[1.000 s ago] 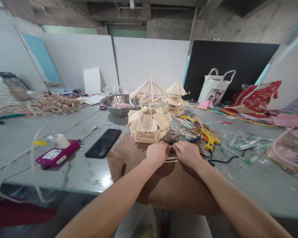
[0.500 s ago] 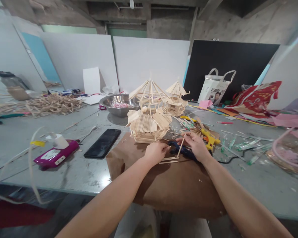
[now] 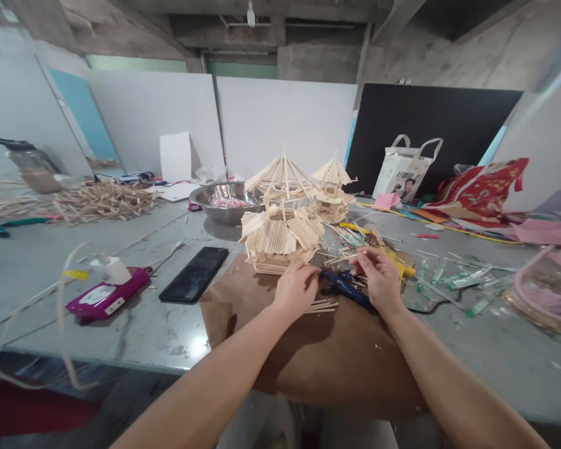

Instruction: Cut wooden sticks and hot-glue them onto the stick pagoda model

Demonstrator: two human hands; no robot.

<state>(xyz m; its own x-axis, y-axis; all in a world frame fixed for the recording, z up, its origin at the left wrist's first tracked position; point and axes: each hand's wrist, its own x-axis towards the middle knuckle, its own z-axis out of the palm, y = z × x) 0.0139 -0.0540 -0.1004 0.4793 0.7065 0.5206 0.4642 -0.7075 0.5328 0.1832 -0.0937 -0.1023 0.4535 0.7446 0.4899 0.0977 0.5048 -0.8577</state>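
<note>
Two hands [image 3: 297,289] [image 3: 381,282] farther apart now, one blue-handled tool [image 3: 348,290] between them.

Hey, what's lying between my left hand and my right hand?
In the head view, a dark blue plier-like tool lies between your left hand and right hand, with slim pale wooden sticks closer to you.

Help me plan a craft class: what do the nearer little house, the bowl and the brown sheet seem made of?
Nearer little house: likely bare wood, pale and matte, with separate thin sticks showing.
Bowl: probably stainless steel, silvery and shiny, with bright reflections.
Brown sheet: dull and creased, perhaps paper, but I can't be sure.
</note>
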